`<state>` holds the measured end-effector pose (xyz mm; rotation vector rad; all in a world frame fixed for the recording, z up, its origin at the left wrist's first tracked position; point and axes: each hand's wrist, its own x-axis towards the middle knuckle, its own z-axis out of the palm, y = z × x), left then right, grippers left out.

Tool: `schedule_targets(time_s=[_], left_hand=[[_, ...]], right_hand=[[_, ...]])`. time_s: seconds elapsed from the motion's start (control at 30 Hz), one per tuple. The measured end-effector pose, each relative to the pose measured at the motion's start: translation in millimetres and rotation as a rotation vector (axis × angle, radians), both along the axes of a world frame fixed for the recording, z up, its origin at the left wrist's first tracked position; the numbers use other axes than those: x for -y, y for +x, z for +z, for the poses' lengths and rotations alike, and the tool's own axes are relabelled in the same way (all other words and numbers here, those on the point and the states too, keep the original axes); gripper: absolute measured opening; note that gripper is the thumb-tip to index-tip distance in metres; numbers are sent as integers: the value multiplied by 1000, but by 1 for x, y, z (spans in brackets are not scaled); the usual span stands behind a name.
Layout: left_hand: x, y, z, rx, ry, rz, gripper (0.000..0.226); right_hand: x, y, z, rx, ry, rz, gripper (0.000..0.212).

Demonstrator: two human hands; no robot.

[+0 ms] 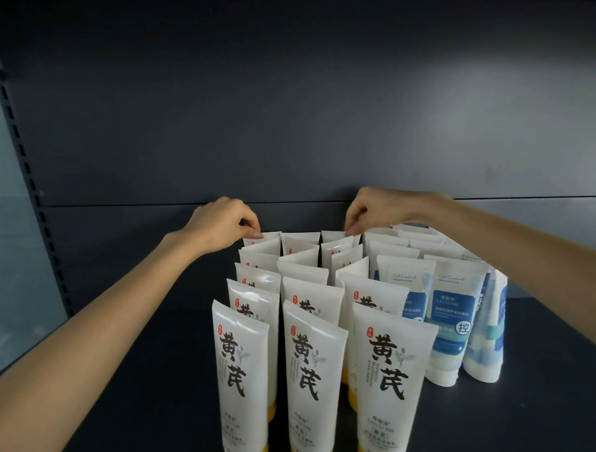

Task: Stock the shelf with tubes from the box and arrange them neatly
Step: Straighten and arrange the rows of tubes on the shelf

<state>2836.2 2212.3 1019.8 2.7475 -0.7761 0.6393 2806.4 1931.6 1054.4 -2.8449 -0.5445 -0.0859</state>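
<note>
Tubes (314, 347) fill the shelf (133, 400) in rows. Your left hand (219, 225) and right hand (373, 209) each pinch a back-row top: you're arranging. Next, nudge them square, gently.

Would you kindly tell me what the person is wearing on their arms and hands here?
The left forearm and right forearm are bare right to the frame edge, with no sleeve in view. The left hand and right hand wear no gloves, and no watch, bracelet or ring shows from this side.
</note>
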Motion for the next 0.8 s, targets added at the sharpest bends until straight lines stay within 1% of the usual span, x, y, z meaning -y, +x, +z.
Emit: schedule_targets(time_s=[0.17, 0.53, 0.6, 0.7, 0.8], left_hand=[[-1, 0, 0, -11, 0, -27, 12], [-2, -3, 2, -35, -13, -34, 13], [-3, -6, 3, -59, -4, -38, 14], [-8, -12, 5, -65, -11, -46, 16], [-12, -18, 9, -87, -47, -86, 22]], right_hand=[[-1, -2, -3, 48, 5, 12, 10], [-1, -2, -5, 33, 13, -10, 11], [-2, -5, -3, 71, 63, -15, 11], [-7, -9, 3, 177, 151, 7, 12], [-20, -16, 9, 150, 188, 69, 11]])
